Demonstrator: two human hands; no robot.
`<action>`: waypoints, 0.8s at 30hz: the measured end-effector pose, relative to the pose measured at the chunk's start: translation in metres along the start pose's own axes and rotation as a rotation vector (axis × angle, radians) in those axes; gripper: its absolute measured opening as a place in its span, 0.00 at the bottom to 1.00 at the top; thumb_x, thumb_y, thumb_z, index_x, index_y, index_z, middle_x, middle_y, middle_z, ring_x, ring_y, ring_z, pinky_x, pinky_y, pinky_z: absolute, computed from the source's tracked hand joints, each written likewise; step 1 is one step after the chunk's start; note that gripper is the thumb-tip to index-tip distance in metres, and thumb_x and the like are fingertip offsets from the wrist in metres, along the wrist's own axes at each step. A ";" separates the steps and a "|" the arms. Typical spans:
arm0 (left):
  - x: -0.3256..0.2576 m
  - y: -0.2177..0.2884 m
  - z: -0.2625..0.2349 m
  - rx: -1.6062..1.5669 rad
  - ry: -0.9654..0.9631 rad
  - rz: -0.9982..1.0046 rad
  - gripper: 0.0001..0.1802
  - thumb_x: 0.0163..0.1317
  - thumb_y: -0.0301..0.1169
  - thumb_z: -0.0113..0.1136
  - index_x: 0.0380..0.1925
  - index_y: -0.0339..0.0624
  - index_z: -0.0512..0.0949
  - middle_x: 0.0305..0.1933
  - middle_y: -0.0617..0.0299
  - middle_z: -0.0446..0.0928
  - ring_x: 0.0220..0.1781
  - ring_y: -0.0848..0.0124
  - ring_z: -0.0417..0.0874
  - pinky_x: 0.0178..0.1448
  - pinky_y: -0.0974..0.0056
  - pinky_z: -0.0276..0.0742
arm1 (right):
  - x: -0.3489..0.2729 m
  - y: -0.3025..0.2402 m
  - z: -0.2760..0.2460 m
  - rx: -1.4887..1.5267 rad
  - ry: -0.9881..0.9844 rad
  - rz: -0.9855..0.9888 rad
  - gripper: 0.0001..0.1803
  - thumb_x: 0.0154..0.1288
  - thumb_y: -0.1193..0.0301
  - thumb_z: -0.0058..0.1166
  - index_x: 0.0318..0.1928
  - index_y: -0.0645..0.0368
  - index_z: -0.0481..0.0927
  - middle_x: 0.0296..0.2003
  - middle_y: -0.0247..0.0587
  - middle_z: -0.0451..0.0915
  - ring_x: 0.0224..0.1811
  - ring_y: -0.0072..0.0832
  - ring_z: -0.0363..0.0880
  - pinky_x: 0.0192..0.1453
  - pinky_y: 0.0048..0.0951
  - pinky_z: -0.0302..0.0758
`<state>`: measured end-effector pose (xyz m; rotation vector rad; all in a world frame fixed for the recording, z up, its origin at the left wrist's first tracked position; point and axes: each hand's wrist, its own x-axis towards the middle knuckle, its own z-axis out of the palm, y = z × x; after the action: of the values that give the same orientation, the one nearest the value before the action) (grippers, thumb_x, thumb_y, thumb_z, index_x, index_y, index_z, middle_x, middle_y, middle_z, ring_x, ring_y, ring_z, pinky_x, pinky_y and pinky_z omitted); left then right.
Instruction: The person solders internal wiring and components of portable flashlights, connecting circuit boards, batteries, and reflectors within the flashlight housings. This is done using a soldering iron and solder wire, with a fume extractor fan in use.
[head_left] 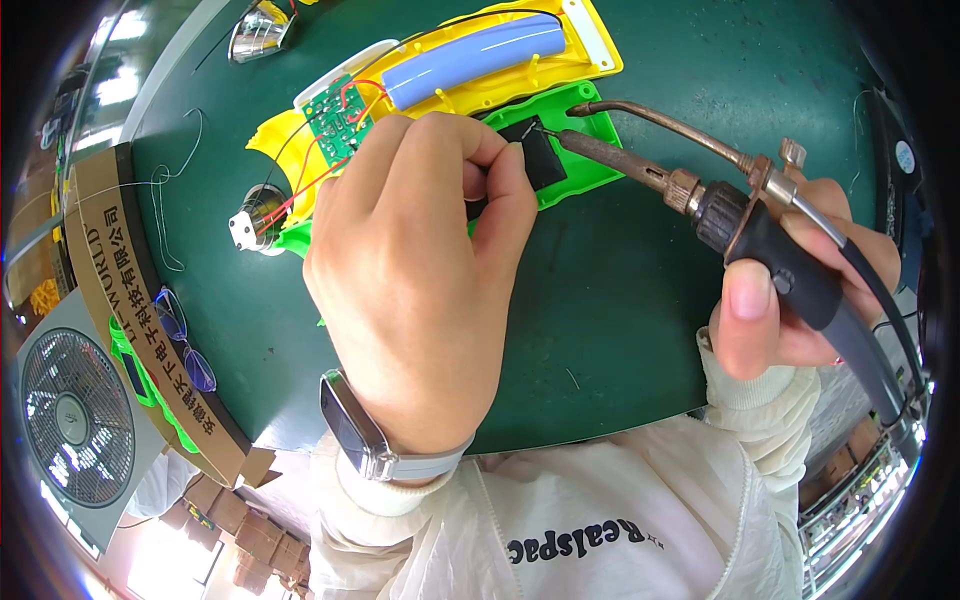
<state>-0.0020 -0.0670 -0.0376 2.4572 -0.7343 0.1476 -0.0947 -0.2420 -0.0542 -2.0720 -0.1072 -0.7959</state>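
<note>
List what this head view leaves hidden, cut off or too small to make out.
In the head view:
Green casing: middle, covered by the left hand.
Soldering iron: whether its tip touches the black panel, too small to tell.
Right hand: some fingers, partly behind the soldering iron.
Gray cable: far end, lost in the dark right rim.

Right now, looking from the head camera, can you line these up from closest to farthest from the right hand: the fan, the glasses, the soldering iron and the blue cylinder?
From the right hand:
1. Soldering iron: held in it.
2. Blue cylinder: in the yellow shell, top middle.
3. Glasses: on the left.
4. Fan: far left.
</note>
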 end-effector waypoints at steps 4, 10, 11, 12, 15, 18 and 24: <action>0.001 0.002 -0.001 -0.031 -0.014 -0.029 0.04 0.51 0.21 0.66 0.26 0.35 0.79 0.22 0.65 0.75 0.23 0.79 0.69 0.30 0.73 0.66 | 0.000 -0.002 0.003 -0.013 0.041 0.064 0.24 0.55 0.64 0.66 0.43 0.65 0.69 0.24 0.43 0.73 0.21 0.22 0.67 0.26 0.23 0.67; 0.002 0.004 -0.003 -0.032 -0.037 -0.062 0.04 0.50 0.21 0.66 0.26 0.35 0.79 0.22 0.65 0.75 0.23 0.78 0.69 0.30 0.73 0.66 | -0.003 -0.005 0.014 0.060 0.197 0.215 0.24 0.57 0.61 0.64 0.41 0.66 0.68 0.22 0.42 0.73 0.19 0.22 0.67 0.24 0.22 0.66; 0.002 0.004 -0.003 -0.025 -0.042 -0.069 0.04 0.50 0.21 0.66 0.25 0.35 0.79 0.21 0.64 0.75 0.22 0.78 0.69 0.30 0.73 0.66 | -0.003 -0.004 0.015 0.039 0.205 0.189 0.24 0.56 0.61 0.64 0.41 0.66 0.68 0.22 0.42 0.73 0.19 0.22 0.67 0.24 0.22 0.66; 0.002 0.005 -0.003 -0.035 -0.041 -0.074 0.04 0.50 0.21 0.66 0.25 0.35 0.79 0.21 0.64 0.75 0.22 0.78 0.69 0.30 0.73 0.66 | -0.003 -0.003 0.015 0.037 0.210 0.174 0.24 0.56 0.61 0.64 0.41 0.66 0.68 0.22 0.43 0.73 0.19 0.22 0.67 0.24 0.22 0.66; 0.003 0.006 -0.004 -0.027 -0.047 -0.084 0.05 0.50 0.21 0.66 0.25 0.35 0.78 0.21 0.64 0.74 0.22 0.78 0.69 0.30 0.73 0.66 | -0.003 0.000 0.018 0.038 0.245 0.137 0.24 0.56 0.61 0.64 0.41 0.67 0.68 0.22 0.43 0.73 0.19 0.21 0.67 0.23 0.22 0.66; 0.004 0.005 -0.004 -0.003 -0.046 -0.064 0.05 0.50 0.21 0.66 0.25 0.35 0.78 0.21 0.64 0.74 0.22 0.78 0.69 0.30 0.73 0.66 | -0.003 -0.001 0.019 0.056 0.260 0.154 0.24 0.56 0.62 0.64 0.40 0.68 0.68 0.23 0.43 0.73 0.18 0.21 0.67 0.24 0.22 0.66; 0.004 0.005 -0.004 0.015 -0.049 -0.050 0.05 0.49 0.21 0.66 0.25 0.35 0.78 0.20 0.64 0.74 0.22 0.78 0.70 0.30 0.73 0.66 | -0.003 0.001 0.020 0.050 0.270 0.135 0.24 0.55 0.62 0.64 0.40 0.68 0.69 0.24 0.43 0.73 0.18 0.21 0.67 0.25 0.22 0.67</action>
<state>-0.0014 -0.0701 -0.0310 2.4988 -0.6940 0.0737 -0.0866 -0.2267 -0.0640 -1.8842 0.1582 -0.9700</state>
